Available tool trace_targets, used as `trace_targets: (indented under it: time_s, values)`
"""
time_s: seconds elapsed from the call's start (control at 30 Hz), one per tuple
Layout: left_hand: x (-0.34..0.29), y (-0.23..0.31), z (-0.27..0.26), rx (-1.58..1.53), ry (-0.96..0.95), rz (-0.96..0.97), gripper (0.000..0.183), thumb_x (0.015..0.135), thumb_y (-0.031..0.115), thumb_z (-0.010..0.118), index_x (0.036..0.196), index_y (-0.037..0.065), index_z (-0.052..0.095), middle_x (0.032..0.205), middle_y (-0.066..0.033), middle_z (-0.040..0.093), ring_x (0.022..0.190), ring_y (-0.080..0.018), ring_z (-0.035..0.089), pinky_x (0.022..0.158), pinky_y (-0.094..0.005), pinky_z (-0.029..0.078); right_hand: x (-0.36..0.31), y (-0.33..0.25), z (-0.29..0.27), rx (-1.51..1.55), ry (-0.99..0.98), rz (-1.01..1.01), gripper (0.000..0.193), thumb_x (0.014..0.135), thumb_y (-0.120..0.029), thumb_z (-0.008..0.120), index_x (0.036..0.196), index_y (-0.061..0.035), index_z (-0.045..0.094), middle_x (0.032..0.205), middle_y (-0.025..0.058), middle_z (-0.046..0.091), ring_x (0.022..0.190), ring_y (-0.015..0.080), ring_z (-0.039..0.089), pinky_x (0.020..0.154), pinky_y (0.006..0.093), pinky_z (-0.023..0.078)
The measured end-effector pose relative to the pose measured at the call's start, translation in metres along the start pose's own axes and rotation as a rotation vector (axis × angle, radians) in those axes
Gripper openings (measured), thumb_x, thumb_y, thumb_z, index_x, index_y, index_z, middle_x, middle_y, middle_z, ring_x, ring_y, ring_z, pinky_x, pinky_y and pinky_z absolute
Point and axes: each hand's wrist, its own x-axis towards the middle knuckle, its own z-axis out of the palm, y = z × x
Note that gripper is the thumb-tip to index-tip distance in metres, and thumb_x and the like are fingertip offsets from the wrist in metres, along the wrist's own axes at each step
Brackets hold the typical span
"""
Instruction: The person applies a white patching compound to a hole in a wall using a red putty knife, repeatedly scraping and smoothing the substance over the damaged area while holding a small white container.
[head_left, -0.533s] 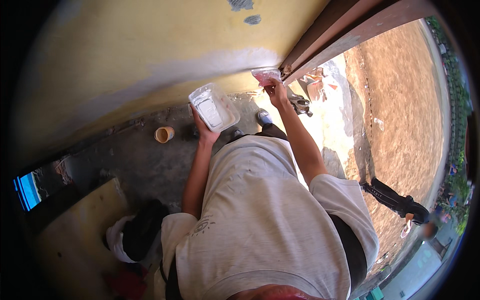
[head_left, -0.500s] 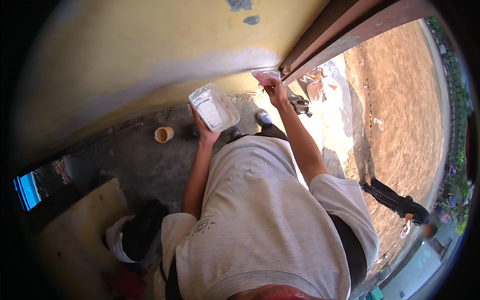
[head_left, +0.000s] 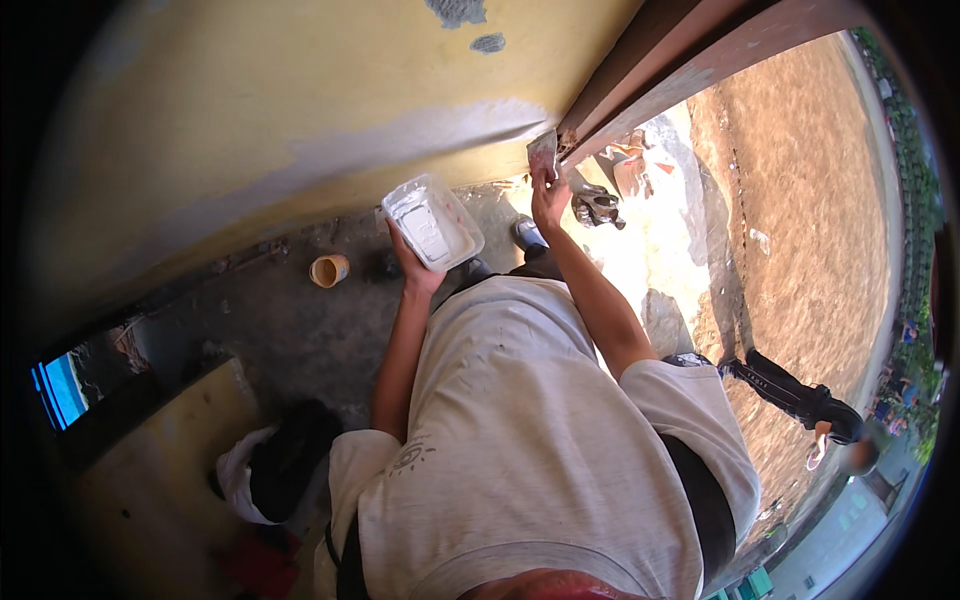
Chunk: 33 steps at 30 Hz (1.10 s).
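Note:
My left hand (head_left: 420, 272) grips a clear plastic tub (head_left: 468, 238) by its side, tilted so that the white paste (head_left: 425, 226) inside shows. In my right hand (head_left: 549, 203) is a flat, reddish scraper (head_left: 543, 155) smeared with white, its blade up against the yellow wall (head_left: 300, 90) beside the brown frame. A pale grey-white band of filler (head_left: 430, 130) runs along the wall up to that corner. The fingers of my right hand are closed round the scraper's lower end.
A small yellowish cup (head_left: 328, 270) stands on the dark floor at the left. The brown post (head_left: 680, 75) borders the wall on the right. Dark bundled material (head_left: 598, 207) lies near its foot. Outside, another person (head_left: 800, 405) is on the sunlit dirt ground (head_left: 800, 200).
The scraper has turned from lying nearly flat to standing more upright, and has shifted slightly right toward the frame. The tub stays nearly where it was. The other person has moved slightly.

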Motion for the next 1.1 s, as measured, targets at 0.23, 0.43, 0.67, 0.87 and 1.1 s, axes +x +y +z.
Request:
trace_targets:
  time_s: [0.23,0.43,0.67,0.87,1.1]
  values:
    - [0.002,0.004,-0.023,0.028,0.015,-0.071,0.071,0.097,0.067,0.039,0.14,0.012,0.051,0.132,-0.0133,0.06,0.117,-0.034,0.059,0.101,-0.0546,0.047,0.012,-0.027,0.01,-0.124,0.126,-0.134,0.037,0.1,-0.017,0.052,0.134,-0.005,0.059,0.117,0.0205,0.066,0.101,0.0396,0.065,0.085,0.0456,0.051]
    - [0.004,0.012,-0.035,0.063,-0.075,-0.105,0.076,0.095,0.07,0.042,0.144,0.013,0.047,0.135,-0.0147,0.057,0.12,-0.0349,0.057,0.102,-0.0565,0.045,0.015,-0.026,0.017,-0.188,0.239,-0.181,0.037,0.099,-0.017,0.052,0.134,-0.0056,0.059,0.119,0.0188,0.065,0.101,0.0393,0.065,0.084,0.0458,0.052]
    - [0.005,0.02,-0.035,0.063,-0.037,-0.106,0.076,0.093,0.071,0.044,0.144,0.014,0.047,0.137,-0.0137,0.057,0.12,-0.0349,0.057,0.101,-0.0566,0.046,0.021,-0.013,0.012,-0.178,0.36,-0.255,0.029,0.095,-0.017,0.056,0.119,-0.0051,0.067,0.099,0.0247,0.068,0.084,0.0434,0.066,0.075,0.0485,0.051]
    - [-0.001,0.022,-0.024,0.044,0.001,-0.099,0.07,0.097,0.068,0.039,0.138,0.013,0.053,0.124,-0.0161,0.064,0.108,-0.0349,0.063,0.094,-0.0523,0.051,0.02,-0.018,0.013,-0.279,0.296,-0.204,0.038,0.096,-0.013,0.054,0.134,-0.007,0.06,0.11,0.0188,0.067,0.095,0.0395,0.066,0.082,0.047,0.051]
    - [-0.001,0.024,-0.026,0.021,0.013,-0.082,0.07,0.097,0.068,0.039,0.138,0.013,0.053,0.124,-0.0168,0.064,0.108,-0.0354,0.063,0.094,-0.0535,0.051,0.028,-0.015,0.038,-0.219,0.403,-0.379,0.051,0.091,-0.008,0.063,0.142,-0.0081,0.053,0.109,0.0189,0.065,0.094,0.0356,0.065,0.081,0.044,0.051]
